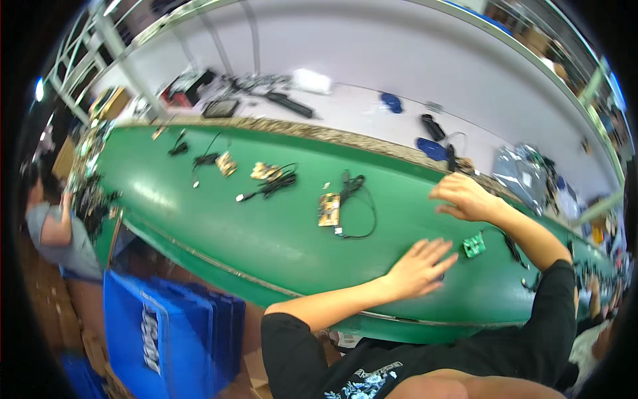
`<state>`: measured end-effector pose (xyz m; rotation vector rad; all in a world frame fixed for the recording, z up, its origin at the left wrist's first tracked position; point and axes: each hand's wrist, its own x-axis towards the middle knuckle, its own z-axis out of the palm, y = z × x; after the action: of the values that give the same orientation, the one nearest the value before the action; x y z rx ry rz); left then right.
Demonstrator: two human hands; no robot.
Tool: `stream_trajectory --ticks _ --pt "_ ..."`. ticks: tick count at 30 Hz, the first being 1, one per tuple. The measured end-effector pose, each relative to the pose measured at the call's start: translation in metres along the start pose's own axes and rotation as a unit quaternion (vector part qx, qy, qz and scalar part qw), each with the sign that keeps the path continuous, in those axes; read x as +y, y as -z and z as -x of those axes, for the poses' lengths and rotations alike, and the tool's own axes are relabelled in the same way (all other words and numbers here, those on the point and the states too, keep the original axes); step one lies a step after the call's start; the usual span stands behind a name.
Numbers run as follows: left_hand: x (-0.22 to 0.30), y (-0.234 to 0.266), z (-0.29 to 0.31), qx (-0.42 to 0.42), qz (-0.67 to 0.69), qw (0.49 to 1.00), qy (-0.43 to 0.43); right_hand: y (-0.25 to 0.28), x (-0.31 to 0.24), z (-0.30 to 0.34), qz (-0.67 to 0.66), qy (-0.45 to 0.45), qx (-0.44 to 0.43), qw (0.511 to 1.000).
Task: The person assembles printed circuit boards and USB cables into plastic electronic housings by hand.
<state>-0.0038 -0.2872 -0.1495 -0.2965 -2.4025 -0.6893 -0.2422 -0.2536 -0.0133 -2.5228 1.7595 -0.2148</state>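
Note:
My left hand [420, 267] hovers over or rests on the green work surface [279, 233], palm down with fingers spread; a small dark spot shows beside its fingers, too blurred to name. Farther back, near the table's far edge, my right hand [465, 197] hangs with thumb and fingers apart and nothing visible in it. A green circuit board [474, 245] lies just right of my left hand, with a black cable [513, 249] beside it. To the left of both hands is a yellow-brown circuit board [329, 209] with a coiled black cable [352, 186].
More yellow-brown boards [226, 163] and black cables [279, 183] lie farther left. Behind the stone-patterned edge [332, 136], a ledge holds tools, blue pieces [432, 149] and a plastic bag [525, 174]. Blue bins [159, 332] stand front left. A co-worker in grey [70, 229] sits left.

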Motion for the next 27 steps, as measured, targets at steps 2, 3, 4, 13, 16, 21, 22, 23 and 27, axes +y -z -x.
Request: stream_trajectory --ticks 2,3,4,13,16,21,22,23,27 --pt "-0.004 -0.020 0.015 -0.062 0.059 0.996 0.004 -0.034 0.033 -0.055 0.002 -0.019 0.081 0.997" --pt "-0.011 -0.025 0.016 -0.040 0.084 0.996 0.001 -0.048 0.044 -0.078 -0.083 -0.156 0.146 0.973" --pt "-0.012 -0.033 0.007 -0.028 0.103 0.994 -0.024 -0.062 0.089 -0.087 -0.097 -0.225 0.162 0.956" --pt "-0.041 -0.090 0.002 0.039 0.096 0.990 -0.099 -0.195 0.264 -0.164 0.020 -0.316 0.237 0.918" --pt "-0.048 -0.093 -0.001 0.036 0.077 0.989 -0.122 -0.200 0.281 -0.170 0.009 -0.308 0.227 0.924" --pt "-0.050 -0.087 -0.029 -0.010 0.064 0.984 -0.167 -0.169 0.358 -0.135 0.020 -0.324 0.284 0.902" --pt "-0.056 -0.091 -0.028 -0.039 0.063 0.985 -0.157 -0.176 0.349 -0.141 -0.001 -0.357 0.312 0.880" --pt "-0.060 -0.096 -0.027 -0.038 0.055 0.986 -0.152 -0.177 0.339 -0.141 -0.005 -0.349 0.313 0.883" --pt "-0.073 -0.078 -0.020 -0.048 0.017 0.990 -0.133 -0.157 0.277 -0.103 -0.293 -0.349 0.393 0.798"
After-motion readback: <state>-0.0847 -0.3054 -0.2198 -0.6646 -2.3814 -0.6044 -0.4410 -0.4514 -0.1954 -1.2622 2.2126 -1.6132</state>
